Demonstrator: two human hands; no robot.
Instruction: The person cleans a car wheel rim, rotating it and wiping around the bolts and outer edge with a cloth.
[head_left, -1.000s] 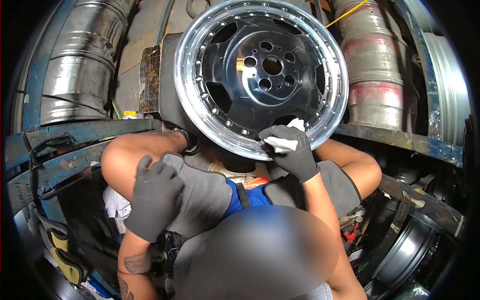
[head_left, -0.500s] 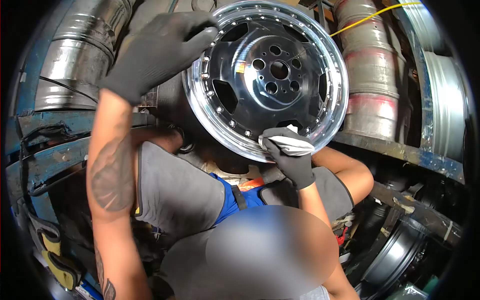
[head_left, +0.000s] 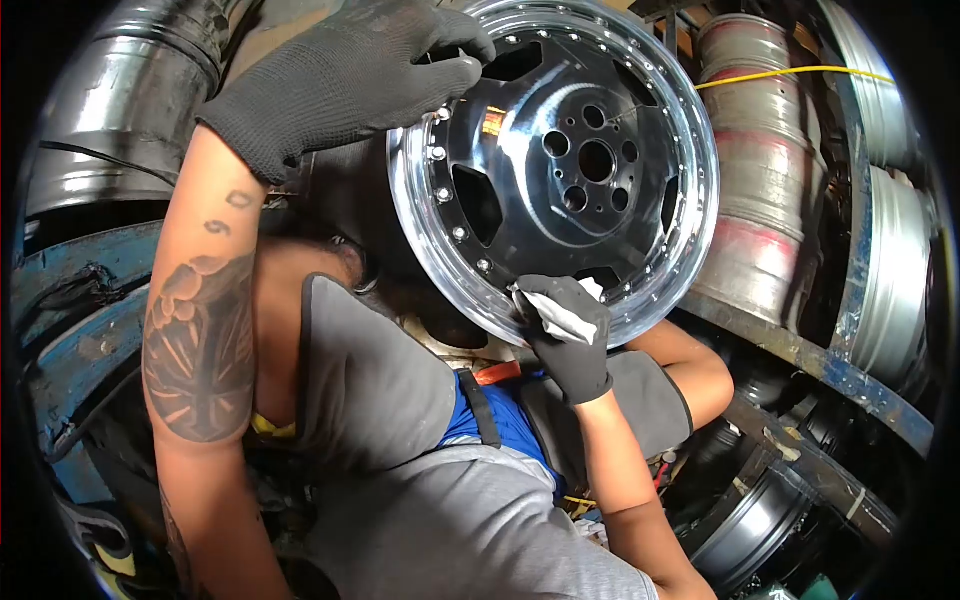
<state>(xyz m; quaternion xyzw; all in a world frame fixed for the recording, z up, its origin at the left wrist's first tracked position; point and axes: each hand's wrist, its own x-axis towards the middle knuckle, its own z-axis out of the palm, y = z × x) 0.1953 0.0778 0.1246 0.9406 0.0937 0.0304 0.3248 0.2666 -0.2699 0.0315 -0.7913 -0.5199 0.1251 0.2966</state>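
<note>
A black wheel (head_left: 520, 190) with a polished silver lip and a ring of bolts leans in front of me. My left hand (head_left: 360, 75), in a dark grey glove, reaches over its upper left edge, thumb and fingers curved near the rim; whether something small lies between them is hidden. My right hand (head_left: 570, 345), gloved too, is closed on a white cloth (head_left: 562, 318) at the lower rim. Part of the cloth shows between the fingers and against the lip.
Stacked metal rims (head_left: 755, 170) stand on a blue frame (head_left: 800, 345) at the right, crossed by a yellow hose (head_left: 800, 72). More silver rims (head_left: 130, 110) are at the upper left. Another rim (head_left: 755, 530) lies at the lower right.
My left hand has risen from beside my knee to the wheel's upper left edge. My right hand keeps the cloth at the lower rim. The view has shifted, and the wheel appears further right.
</note>
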